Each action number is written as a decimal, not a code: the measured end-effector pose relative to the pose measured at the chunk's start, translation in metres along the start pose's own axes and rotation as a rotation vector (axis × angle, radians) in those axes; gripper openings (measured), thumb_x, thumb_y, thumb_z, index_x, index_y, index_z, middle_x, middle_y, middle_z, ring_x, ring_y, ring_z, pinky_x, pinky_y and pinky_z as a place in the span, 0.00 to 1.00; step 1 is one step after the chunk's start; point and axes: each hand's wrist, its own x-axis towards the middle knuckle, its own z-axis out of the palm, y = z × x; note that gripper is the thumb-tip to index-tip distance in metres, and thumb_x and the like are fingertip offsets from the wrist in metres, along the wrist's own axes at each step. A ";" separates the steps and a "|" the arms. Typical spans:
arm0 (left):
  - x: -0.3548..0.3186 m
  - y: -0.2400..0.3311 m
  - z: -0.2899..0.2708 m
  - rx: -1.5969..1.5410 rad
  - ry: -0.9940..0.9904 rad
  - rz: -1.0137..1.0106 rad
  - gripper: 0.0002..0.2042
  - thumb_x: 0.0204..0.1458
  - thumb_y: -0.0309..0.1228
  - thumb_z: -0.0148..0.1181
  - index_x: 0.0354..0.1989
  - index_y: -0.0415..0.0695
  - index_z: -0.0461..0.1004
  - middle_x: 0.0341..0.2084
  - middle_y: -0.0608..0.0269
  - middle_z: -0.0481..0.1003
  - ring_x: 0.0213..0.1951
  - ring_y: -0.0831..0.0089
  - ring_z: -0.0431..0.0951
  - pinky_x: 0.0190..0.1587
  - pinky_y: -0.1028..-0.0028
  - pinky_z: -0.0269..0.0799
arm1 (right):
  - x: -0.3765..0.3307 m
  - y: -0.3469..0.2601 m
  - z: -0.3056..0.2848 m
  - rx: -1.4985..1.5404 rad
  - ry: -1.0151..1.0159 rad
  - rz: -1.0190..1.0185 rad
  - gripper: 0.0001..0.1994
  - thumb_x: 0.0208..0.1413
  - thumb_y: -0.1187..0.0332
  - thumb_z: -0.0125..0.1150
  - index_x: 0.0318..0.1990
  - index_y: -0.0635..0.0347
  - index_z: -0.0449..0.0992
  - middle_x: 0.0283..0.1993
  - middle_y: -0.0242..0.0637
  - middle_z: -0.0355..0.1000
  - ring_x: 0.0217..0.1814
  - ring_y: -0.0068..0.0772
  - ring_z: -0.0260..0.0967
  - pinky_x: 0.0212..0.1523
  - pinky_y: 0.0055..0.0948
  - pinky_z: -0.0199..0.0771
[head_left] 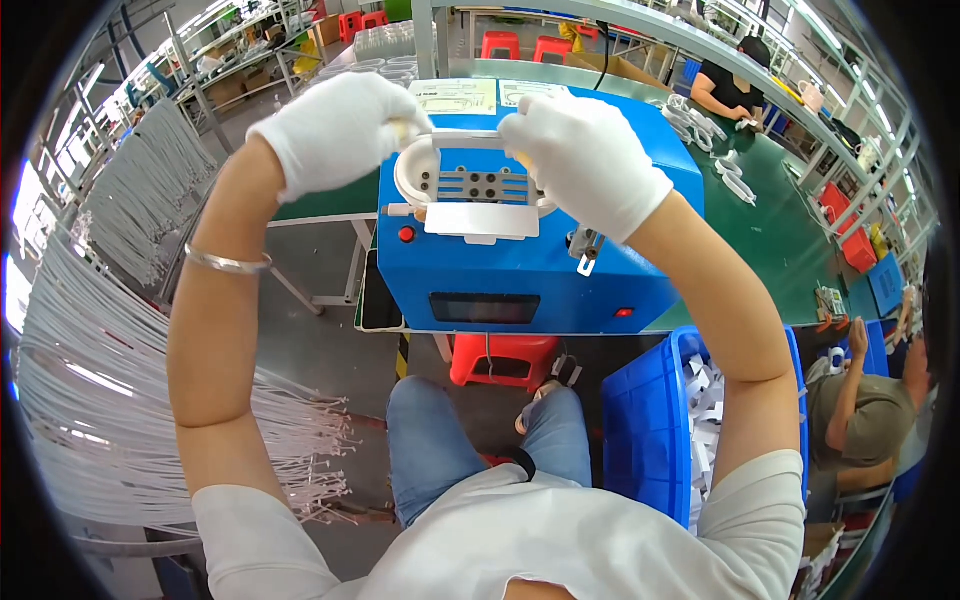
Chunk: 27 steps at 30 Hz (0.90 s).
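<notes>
- Left hand (335, 128) and right hand (585, 155), both in white knit gloves, hold a white cable (470, 138) stretched between them over the top of the blue machine (530, 270).
- Fingers of each hand curled, pinching the cable ends; the exact grip is hidden by the gloves.
- Cable lies just above the white oval winding tray (420, 185) with its grey pegged plate.
- Blue plastic crate (645, 430) holds white paper strips, partly cut off by the right arm.
- Bundled white cables (110, 390) hang at left.
</notes>
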 end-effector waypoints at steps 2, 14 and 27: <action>-0.004 0.012 0.015 0.055 0.157 -0.048 0.11 0.49 0.27 0.57 0.41 0.40 0.76 0.33 0.49 0.77 0.39 0.52 0.76 0.45 0.63 0.71 | 0.003 0.001 0.002 0.067 -0.084 0.062 0.06 0.44 0.73 0.64 0.32 0.58 0.76 0.31 0.38 0.70 0.35 0.40 0.71 0.34 0.34 0.74; 0.002 0.007 0.060 0.174 0.619 0.286 0.11 0.43 0.27 0.60 0.37 0.43 0.77 0.29 0.56 0.75 0.33 0.60 0.75 0.39 0.65 0.72 | 0.015 0.008 0.010 1.077 -0.222 0.723 0.14 0.58 0.62 0.57 0.49 0.58 0.75 0.43 0.38 0.74 0.45 0.29 0.71 0.48 0.28 0.74; 0.005 0.008 0.061 -0.107 0.296 -0.036 0.14 0.51 0.27 0.54 0.47 0.42 0.71 0.31 0.50 0.78 0.29 0.63 0.81 0.36 0.69 0.78 | 0.015 0.013 0.017 0.581 0.103 0.106 0.06 0.52 0.77 0.59 0.38 0.61 0.77 0.32 0.35 0.71 0.32 0.28 0.67 0.37 0.23 0.71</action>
